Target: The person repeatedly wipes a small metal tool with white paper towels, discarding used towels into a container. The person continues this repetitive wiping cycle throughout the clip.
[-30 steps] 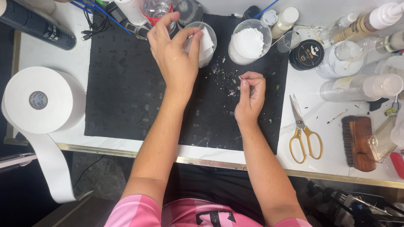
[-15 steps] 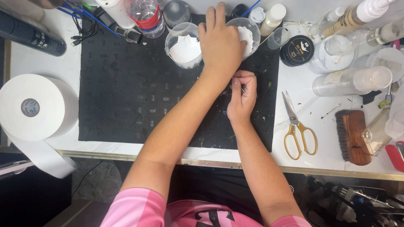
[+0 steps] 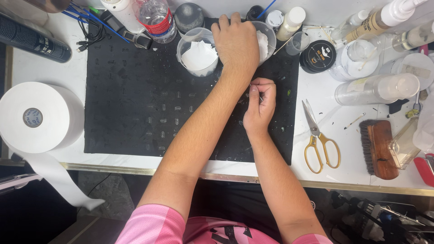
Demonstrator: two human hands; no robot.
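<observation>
Head view: left hand [image 3: 236, 43] covers cup [image 3: 266, 38], grip unclear; right hand [image 3: 260, 106] pinched, contents hidden.

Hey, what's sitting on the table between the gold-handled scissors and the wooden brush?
In the head view, only a thin stick lies on the white table between the scissors and the brush; otherwise that stretch is bare.

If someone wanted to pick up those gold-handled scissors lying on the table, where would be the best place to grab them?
Probably by the gold loops of the scissors, coming straight down from above. They lie flat on the white table, blades closed and pointing away toward the jars, loops toward the person's edge. The loops sit clear of the wooden brush and the black mat, while the blades are thin and sharp.
</observation>
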